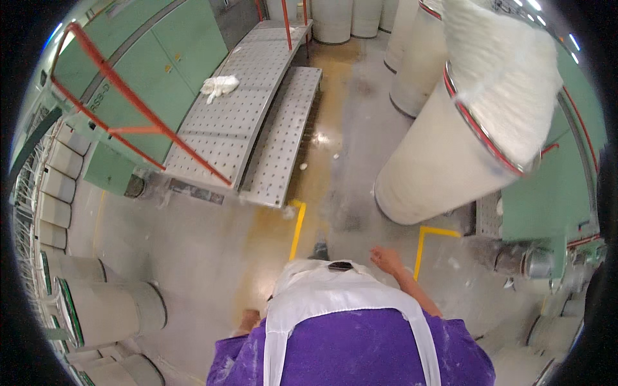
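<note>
My right hand (pixel 387 260) hangs over the floor to the right of my white apron (pixel 341 289). Nothing shows in it, and its fingers look loosely apart. The thing nearest to it is a tall cream can (pixel 428 161) with a red-banded rim, standing ahead on the right. A thick mass of white fibre (pixel 505 80) heaps out over that can's top. On my left, only a bit of my left arm or hand (pixel 249 320) shows beside the apron; its fingers are hidden. Neither hand touches any can.
A perforated metal platform (pixel 222 128) with a lower step (pixel 283 141) and red railings (pixel 122 90) stands ahead left. White fluff (pixel 220 86) lies on it. Green machine cabinets (pixel 174 51) line the left. More cans (pixel 112 312) stand at lower left. Yellow lines (pixel 297 231) mark the floor.
</note>
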A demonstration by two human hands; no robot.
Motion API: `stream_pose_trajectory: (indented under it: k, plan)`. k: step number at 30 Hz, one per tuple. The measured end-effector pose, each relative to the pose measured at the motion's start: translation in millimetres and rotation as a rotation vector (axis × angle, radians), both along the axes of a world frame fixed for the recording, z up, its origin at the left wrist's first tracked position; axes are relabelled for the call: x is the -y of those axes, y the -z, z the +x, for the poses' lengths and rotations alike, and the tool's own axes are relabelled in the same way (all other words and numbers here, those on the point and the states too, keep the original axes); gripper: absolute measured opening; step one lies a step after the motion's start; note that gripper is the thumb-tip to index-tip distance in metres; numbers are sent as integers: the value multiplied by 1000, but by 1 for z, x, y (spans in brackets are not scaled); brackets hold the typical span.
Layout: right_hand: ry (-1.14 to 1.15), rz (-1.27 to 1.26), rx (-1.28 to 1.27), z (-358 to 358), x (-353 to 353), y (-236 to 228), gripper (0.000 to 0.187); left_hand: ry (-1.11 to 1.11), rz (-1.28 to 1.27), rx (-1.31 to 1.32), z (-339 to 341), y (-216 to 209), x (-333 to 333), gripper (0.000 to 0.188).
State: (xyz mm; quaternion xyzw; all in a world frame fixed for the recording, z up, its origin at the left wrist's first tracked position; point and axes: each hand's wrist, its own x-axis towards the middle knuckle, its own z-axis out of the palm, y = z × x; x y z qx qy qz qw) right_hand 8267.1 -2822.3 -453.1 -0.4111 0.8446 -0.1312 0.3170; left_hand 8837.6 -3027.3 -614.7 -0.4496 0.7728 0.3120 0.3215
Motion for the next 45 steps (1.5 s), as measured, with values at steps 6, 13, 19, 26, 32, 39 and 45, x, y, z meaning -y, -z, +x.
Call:
stream_pose_trajectory:
  k: [6, 13, 19, 26, 32, 39, 45]
  plan:
    - [769, 44, 386, -142, -22, 126, 28, -515, 7, -413, -366, -38, 261, 22]
    - [-164, 560, 32, -286, 7, 239, 22, -143, 52, -698, -686, -93, 428, 22]
    - [-300, 330, -72, -496, 252, 215, 32, 38, 35, -340, -735, -55, 494, 27]
    - [635, -268, 343, -777, 557, 125, 27, -136, 24, -98, -764, 7, 600, 38]
    - [370, -55, 207, -915, 664, 151, 26, -94, 21, -49, -938, 26, 781, 39]
    - [-280, 73, -176, -1007, 676, 237, 23, -69, -60, -462, -1304, -22, 1015, 38]
    - [121, 316, -33, -1118, 732, 287, 23, -223, 89, -682, -1568, -53, 1122, 20]
